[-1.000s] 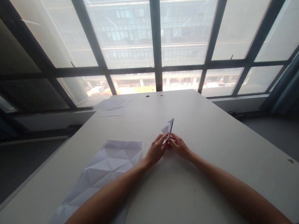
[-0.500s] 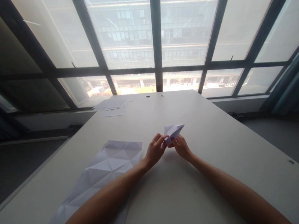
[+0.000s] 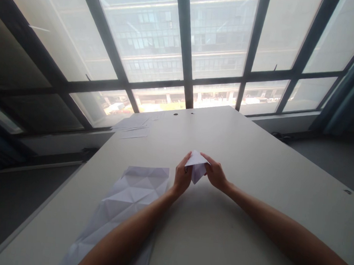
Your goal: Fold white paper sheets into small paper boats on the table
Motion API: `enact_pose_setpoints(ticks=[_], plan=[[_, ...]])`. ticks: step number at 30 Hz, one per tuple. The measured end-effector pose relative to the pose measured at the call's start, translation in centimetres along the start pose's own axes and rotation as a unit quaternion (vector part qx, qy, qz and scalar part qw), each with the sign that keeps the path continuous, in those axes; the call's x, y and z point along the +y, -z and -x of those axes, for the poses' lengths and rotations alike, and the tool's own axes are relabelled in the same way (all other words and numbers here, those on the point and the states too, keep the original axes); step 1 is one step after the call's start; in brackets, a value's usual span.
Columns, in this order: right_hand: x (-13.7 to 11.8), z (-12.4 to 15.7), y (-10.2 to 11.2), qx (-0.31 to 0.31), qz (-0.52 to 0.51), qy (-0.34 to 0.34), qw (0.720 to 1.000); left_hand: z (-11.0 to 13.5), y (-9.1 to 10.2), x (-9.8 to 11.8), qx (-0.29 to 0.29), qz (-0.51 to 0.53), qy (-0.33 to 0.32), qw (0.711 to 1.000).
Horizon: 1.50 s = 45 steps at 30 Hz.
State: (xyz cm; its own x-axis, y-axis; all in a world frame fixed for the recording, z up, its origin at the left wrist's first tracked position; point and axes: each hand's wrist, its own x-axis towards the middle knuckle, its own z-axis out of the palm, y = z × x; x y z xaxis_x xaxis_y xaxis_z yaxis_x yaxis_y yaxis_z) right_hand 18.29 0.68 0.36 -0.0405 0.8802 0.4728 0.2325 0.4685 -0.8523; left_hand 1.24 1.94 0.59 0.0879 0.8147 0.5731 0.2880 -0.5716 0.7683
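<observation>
A small piece of folded white paper (image 3: 198, 159) is held up between both hands, above the middle of the table. It has a flat triangular top and a pointed flap hanging below. My left hand (image 3: 182, 176) grips its left side, fingers closed on the edge. On the opposite edge, my right hand (image 3: 217, 174) pinches the paper with its thumb and fingers. Some fingertips are hidden behind the folds. A large creased sheet of white paper (image 3: 134, 194) with triangular fold lines lies on the table beside my left forearm, which covers part of it.
The white table (image 3: 251, 185) reaches toward a large framed window (image 3: 158, 39). Several loose paper sheets (image 3: 132, 123) lie at its far left corner. A dark round hole (image 3: 175, 114) is near the far edge. A blue curtain (image 3: 343, 102) hangs at right.
The folded paper has turned, so its point now hangs down instead of aiming up and right. Both hands have shifted to grip its left and right sides.
</observation>
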Motion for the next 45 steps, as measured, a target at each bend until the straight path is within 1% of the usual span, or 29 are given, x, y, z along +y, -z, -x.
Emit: enact_pose_setpoints(ticks=[2,4,6,8,11,17,19,20,22,24,26,28,30,31,32,34,36,38,41,45], plan=[[0.5,-0.3,0.4,0.005,-0.024,-0.008,1.000,-0.3,0.1,-0.6,0.009,0.067,0.050,0.996],[1.0,-0.5,0.8,0.003,-0.057,-0.013,0.998,-0.6,0.1,-1.2,0.006,0.141,0.100,0.985],[1.5,-0.6,1.0,-0.007,-0.087,-0.015,0.996,-0.7,0.0,-1.7,-0.007,0.218,0.151,0.964],[1.7,-0.7,1.2,-0.014,-0.100,-0.010,0.995,-0.8,0.0,-2.0,-0.024,0.275,0.185,0.943],[1.9,-0.9,1.5,-0.010,-0.095,0.003,0.995,-0.8,0.2,-1.8,-0.053,0.316,0.201,0.926],[2.1,-1.3,2.4,0.001,-0.109,0.001,0.994,-0.8,1.0,-0.6,-0.142,0.353,0.209,0.901],[2.1,-1.4,2.5,-0.004,-0.112,-0.005,0.994,-0.7,1.0,-0.6,-0.147,0.337,0.205,0.907],[2.0,-1.4,2.5,-0.007,-0.117,-0.010,0.993,-0.6,0.9,-0.6,-0.138,0.315,0.201,0.917],[1.8,-1.4,2.3,-0.007,-0.139,-0.029,0.990,-0.5,0.6,-0.8,-0.107,0.255,0.182,0.944],[1.5,-1.3,2.0,-0.005,-0.192,-0.068,0.979,-0.5,0.4,-0.8,-0.072,0.204,0.151,0.965],[1.2,-1.3,1.8,-0.008,-0.270,-0.121,0.955,-0.6,0.3,-0.9,-0.042,0.171,0.124,0.977],[1.0,-1.2,1.5,-0.035,-0.343,-0.173,0.922,-0.6,0.3,-0.9,-0.017,0.146,0.109,0.983],[0.9,-1.1,1.1,-0.076,-0.382,-0.211,0.896,-0.7,0.3,-0.9,0.004,0.128,0.101,0.987],[1.0,-1.0,1.0,-0.093,-0.382,-0.222,0.892,-0.8,0.4,-1.0,0.012,0.122,0.098,0.988],[1.0,-0.8,0.8,-0.103,-0.371,-0.227,0.895,-0.8,0.4,-1.0,0.020,0.121,0.094,0.988],[1.2,-0.6,0.5,-0.097,-0.323,-0.226,0.914,-0.7,0.3,-1.1,0.025,0.135,0.087,0.987],[1.3,-0.6,0.5,-0.079,-0.266,-0.212,0.937,-0.6,0.2,-1.0,0.015,0.168,0.092,0.981],[1.4,-0.7,0.8,-0.072,-0.225,-0.197,0.952,-0.5,0.2,-1.0,-0.002,0.205,0.112,0.972],[1.3,-0.9,1.6,-0.085,-0.192,-0.172,0.962,-0.6,0.4,-1.1,-0.017,0.244,0.161,0.956],[0.9,-1.0,2.3,-0.147,-0.159,-0.154,0.964,-0.8,0.6,-1.6,-0.042,0.286,0.214,0.933]])
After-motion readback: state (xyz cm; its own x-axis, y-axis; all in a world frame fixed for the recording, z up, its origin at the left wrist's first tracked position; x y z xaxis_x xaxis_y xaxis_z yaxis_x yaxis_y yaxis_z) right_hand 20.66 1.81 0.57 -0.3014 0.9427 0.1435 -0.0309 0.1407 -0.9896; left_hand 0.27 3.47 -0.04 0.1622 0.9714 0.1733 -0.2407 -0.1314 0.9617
